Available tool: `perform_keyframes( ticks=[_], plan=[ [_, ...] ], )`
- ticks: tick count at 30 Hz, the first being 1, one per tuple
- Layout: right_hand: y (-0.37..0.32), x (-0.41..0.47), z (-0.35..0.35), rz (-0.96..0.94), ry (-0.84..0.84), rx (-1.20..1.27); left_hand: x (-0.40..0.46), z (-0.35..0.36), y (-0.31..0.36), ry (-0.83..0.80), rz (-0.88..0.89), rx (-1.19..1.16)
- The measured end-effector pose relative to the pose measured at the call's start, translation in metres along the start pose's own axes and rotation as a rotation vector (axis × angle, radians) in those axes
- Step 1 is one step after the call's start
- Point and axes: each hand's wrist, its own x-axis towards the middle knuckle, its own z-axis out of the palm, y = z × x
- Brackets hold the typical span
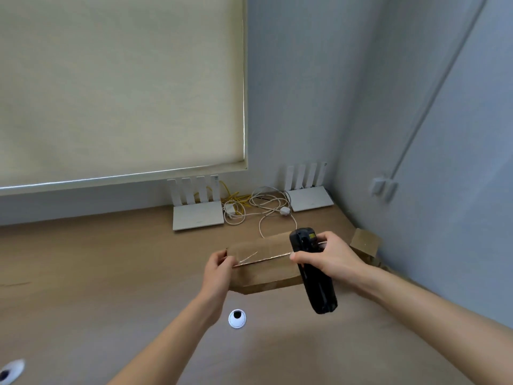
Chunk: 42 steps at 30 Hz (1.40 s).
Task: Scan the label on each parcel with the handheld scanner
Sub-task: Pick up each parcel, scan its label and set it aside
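Note:
A flat brown cardboard parcel (263,269) is held just above the wooden desk (111,273), near its middle. My left hand (218,269) grips the parcel's left end. My right hand (329,258) grips a black handheld scanner (313,273) and also touches the parcel's right end with the thumb. The scanner's head points away from me and its handle hangs down toward me. No label shows on the parcel's visible faces. A second small brown parcel (365,243) sits at the right, against the wall.
Two white routers (198,215) (309,197) stand at the back of the desk with tangled white and yellow cables (258,208) between them. White cable grommets (237,318) (11,370) sit in the desk. A wall (444,190) closes the right side.

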Motion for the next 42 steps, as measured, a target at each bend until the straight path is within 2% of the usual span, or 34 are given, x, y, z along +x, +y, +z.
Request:
perform_keyframes(
  ticks=[6, 11, 16, 24, 29, 38, 42],
  plan=[
    [-0.028, -0.104, 0.014, -0.001, 0.079, 0.093, -0.087, -0.053, 0.025, 0.012, 0.12, -0.013],
    [-0.045, -0.175, 0.019, -0.022, 0.132, 0.073, -0.141, -0.087, 0.04, -0.038, 0.165, -0.055],
    [-0.06, -0.231, 0.013, -0.039, 0.131, 0.054, -0.187, -0.104, 0.053, -0.185, 0.179, -0.026],
    [-0.071, -0.31, -0.002, -0.076, 0.064, 0.002, -0.257, -0.117, 0.061, -0.25, 0.204, -0.066],
    [-0.069, -0.352, -0.012, -0.118, 0.077, -0.198, -0.302, -0.129, 0.064, -0.174, 0.306, 0.005],
    [-0.081, -0.431, -0.028, -0.22, 0.204, -0.768, -0.388, -0.166, 0.061, -0.015, 0.422, 0.128],
    [-0.088, -0.462, -0.027, -0.214, 0.19, -0.915, -0.421, -0.184, 0.061, 0.034, 0.457, 0.134]
  ],
)
